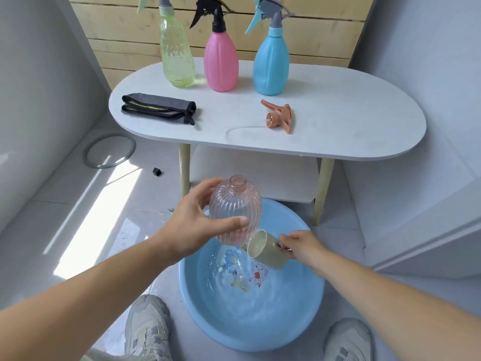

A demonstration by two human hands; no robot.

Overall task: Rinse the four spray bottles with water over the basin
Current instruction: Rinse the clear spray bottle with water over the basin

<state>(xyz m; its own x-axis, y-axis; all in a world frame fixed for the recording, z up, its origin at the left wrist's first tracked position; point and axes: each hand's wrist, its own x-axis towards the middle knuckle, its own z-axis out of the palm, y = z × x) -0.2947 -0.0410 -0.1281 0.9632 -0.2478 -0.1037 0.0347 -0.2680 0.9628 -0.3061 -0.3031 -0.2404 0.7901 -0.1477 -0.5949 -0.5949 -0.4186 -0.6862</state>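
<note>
- While the left hand (192, 225) grasps the ribbed clear-pink bottle (234, 207) round its body, thumb across the front and open neck uppermost, above the far side of the blue basin (273, 316), wet plastic could slide in that grip and drop into the water, splashing the floor.
- The right hand (299, 243) pinches the handle of the beige cup (265, 252), which is tipped on its side just beside the bottle's base; whether it holds water cannot be told. A pour from this low would miss the neck, so the cup must rise first.
- The neck is narrow, so a hasty pour would likely run down the outside, over the left hand and past the rim toward the shoes (147, 327).
- The green bottle (177, 53), pink bottle (221, 61) and blue bottle (270, 63) stand capped on the table (351, 121), seemingly not yet rinsed. The orange spray head (282, 117) lies near them with its tube trailing toward the edge, where a careless reach could knock it off.
</note>
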